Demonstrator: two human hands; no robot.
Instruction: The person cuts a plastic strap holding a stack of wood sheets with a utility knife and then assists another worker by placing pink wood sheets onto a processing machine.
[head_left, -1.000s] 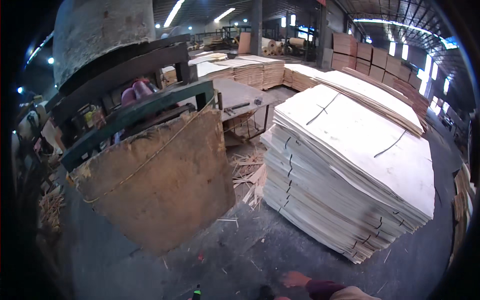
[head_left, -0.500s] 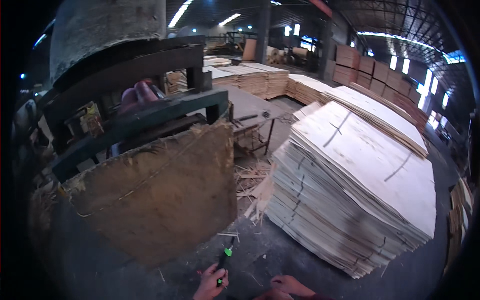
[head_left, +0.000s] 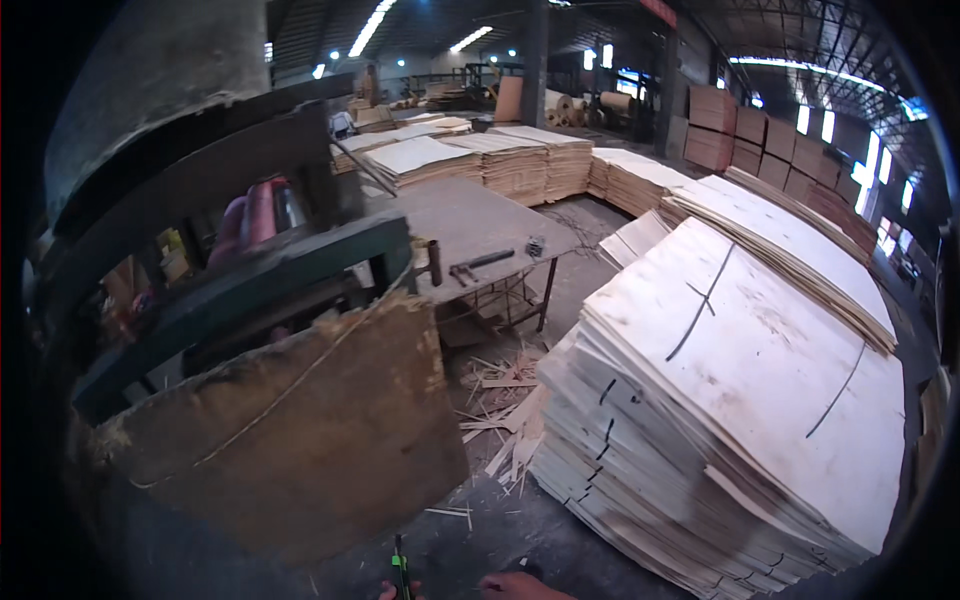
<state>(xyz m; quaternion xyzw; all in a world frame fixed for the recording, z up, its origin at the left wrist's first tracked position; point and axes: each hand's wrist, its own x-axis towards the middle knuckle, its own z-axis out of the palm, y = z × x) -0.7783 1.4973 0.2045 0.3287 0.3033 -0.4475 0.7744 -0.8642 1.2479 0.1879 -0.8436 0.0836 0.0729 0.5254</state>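
At the lower edge, my left hand (head_left: 388, 592) is closed round a slim black-and-green hand tool (head_left: 402, 573). Its thin dark tip points up and away from me; what kind of tool it is, I cannot make out. To its right, my right hand (head_left: 515, 587) is mostly cut off by the picture's edge, so its fingers barely show. Both hands are over the dark floor, between a worn brown board (head_left: 290, 440) on the left and a tall stack of pale veneer sheets (head_left: 760, 340) with dark line marks on the right.
Behind the board stands a machine with a dark green frame (head_left: 250, 275) and reddish rollers (head_left: 255, 220). A low table (head_left: 470, 215) beyond bears a dark hammer-like tool (head_left: 482, 264). Wood scraps (head_left: 515, 420) litter the floor. More veneer stacks (head_left: 515, 165) stand farther back.
The view has shifted, so my hands now appear lower and more cut off. My left hand still grips the tool, which now points more upright. More of the low table shows.
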